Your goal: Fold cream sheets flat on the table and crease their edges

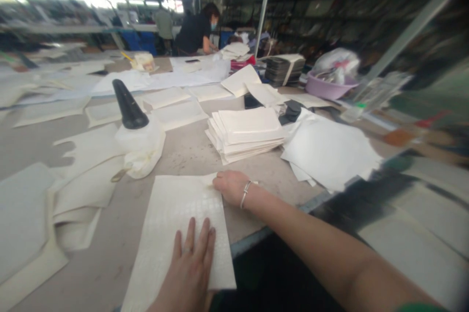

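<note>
A cream sheet (pixel 183 204) with a blocky embossed pattern lies at the table's near edge, one corner reaching past it. My left hand (pixel 192 258) rests flat on the sheet, fingers stretched out and slightly spread. At the sheet's far right corner, my right hand (pixel 230 187) has its fingers closed in a pinch on the edge; the fingertips are partly hidden. A bracelet circles that wrist. Just beyond sits a stack of cream pieces (pixel 252 129). To the left of the stack is a white plastic container (pixel 141 143) with a black cone-shaped top (pixel 130 107).
Loose cream pieces (pixel 88 180) cover the table's left side. White sheets (pixel 330 148) lie at the right edge. Farther back are a strapped dark stack (pixel 284 70), a purple basin (pixel 330 85) and a metal pole (pixel 264 9). Another person (pixel 196 31) works across the table.
</note>
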Tool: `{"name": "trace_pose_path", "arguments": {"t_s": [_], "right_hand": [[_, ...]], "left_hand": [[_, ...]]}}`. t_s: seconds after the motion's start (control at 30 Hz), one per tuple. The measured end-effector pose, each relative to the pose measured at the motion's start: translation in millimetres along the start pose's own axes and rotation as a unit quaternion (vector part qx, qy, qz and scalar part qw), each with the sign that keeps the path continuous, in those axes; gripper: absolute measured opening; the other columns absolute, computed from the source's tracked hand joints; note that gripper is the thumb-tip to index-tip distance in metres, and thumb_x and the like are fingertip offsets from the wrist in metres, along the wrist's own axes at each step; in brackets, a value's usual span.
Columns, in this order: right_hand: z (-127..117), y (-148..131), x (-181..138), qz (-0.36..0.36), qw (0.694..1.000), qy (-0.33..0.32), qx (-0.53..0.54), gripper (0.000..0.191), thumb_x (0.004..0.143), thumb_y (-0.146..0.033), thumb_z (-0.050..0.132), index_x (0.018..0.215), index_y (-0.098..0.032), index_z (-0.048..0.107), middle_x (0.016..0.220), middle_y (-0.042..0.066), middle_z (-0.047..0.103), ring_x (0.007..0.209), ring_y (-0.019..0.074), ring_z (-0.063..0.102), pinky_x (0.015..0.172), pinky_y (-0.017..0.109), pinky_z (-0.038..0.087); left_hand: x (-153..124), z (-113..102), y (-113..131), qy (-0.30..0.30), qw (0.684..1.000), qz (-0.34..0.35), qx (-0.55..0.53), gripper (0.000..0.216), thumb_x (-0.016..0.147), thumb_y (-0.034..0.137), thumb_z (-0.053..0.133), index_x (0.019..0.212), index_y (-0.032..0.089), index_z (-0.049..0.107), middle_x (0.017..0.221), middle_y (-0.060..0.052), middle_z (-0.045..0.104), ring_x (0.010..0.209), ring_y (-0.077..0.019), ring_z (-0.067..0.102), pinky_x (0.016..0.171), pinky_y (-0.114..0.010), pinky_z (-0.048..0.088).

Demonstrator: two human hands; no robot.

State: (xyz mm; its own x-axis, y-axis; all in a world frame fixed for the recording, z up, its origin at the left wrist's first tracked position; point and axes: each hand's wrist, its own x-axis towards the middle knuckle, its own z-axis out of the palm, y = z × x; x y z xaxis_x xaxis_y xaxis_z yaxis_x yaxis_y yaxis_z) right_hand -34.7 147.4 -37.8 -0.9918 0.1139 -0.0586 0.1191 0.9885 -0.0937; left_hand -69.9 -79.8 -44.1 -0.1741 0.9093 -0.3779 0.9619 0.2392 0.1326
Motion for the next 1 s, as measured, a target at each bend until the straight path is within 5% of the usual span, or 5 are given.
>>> {"name": "trace_pose_path", "arguments": {"t_s": [0.17, 0.5, 0.8, 1.0], "right_hand": [[-0.4, -4.6, -6.7, -0.017, 1.0, -0.008, 0.007, 0.013, 0.084, -0.015, 0.048, 0.087, -0.016, 0.06, 0.089, 0.006, 0.06, 0.079, 0.018, 0.054, 0.064, 0.028, 0.039], [-6.0, -11.2, -21.7, -0.041, 0.998, -0.032, 0.027, 0.011, 0.085, -0.017, 0.048, 0.087, -0.018, 0.059, 0.088, 0.005, 0.06, 0.081, 0.0177, 0.054, 0.066, 0.027, 0.04], [-1.8, -13.8, 0.7, 0.075, 0.997, -0.006, -0.002, 0.018, 0.085, -0.009, 0.044, 0.092, -0.015, 0.059, 0.092, 0.008, 0.059, 0.084, 0.02, 0.056, 0.068, 0.029, 0.043], [-8.7, -17.3, -1.7, 0.034, 0.999, -0.026, -0.009, 0.017, 0.084, -0.009, 0.046, 0.09, -0.015, 0.061, 0.092, 0.009, 0.06, 0.084, 0.02, 0.056, 0.071, 0.029, 0.043]], "left_hand": [[1.0, -4.6, 7.9, -0.031, 0.999, -0.033, 0.025, 0.086, 0.064, 0.024, 0.051, 0.143, 0.018, 0.015, 0.152, -0.005, 0.0, 0.134, -0.0379, -0.013, 0.108, -0.06, 0.003], [0.8, -13.1, 10.8, -0.062, 0.997, -0.042, 0.021, 0.084, 0.065, 0.025, 0.049, 0.142, 0.017, 0.016, 0.152, -0.005, 0.006, 0.135, -0.0385, -0.009, 0.109, -0.059, 0.005], [-3.0, -16.7, 9.4, -0.062, 0.998, -0.023, 0.007, 0.079, 0.068, 0.021, 0.046, 0.142, 0.015, 0.021, 0.151, -0.007, 0.014, 0.136, -0.0368, -0.001, 0.111, -0.057, 0.009], [-2.4, -13.3, 7.1, -0.063, 0.998, -0.023, -0.005, 0.076, 0.07, 0.024, 0.045, 0.142, 0.015, 0.022, 0.151, -0.006, 0.014, 0.136, -0.0374, -0.001, 0.11, -0.057, 0.009]]}}
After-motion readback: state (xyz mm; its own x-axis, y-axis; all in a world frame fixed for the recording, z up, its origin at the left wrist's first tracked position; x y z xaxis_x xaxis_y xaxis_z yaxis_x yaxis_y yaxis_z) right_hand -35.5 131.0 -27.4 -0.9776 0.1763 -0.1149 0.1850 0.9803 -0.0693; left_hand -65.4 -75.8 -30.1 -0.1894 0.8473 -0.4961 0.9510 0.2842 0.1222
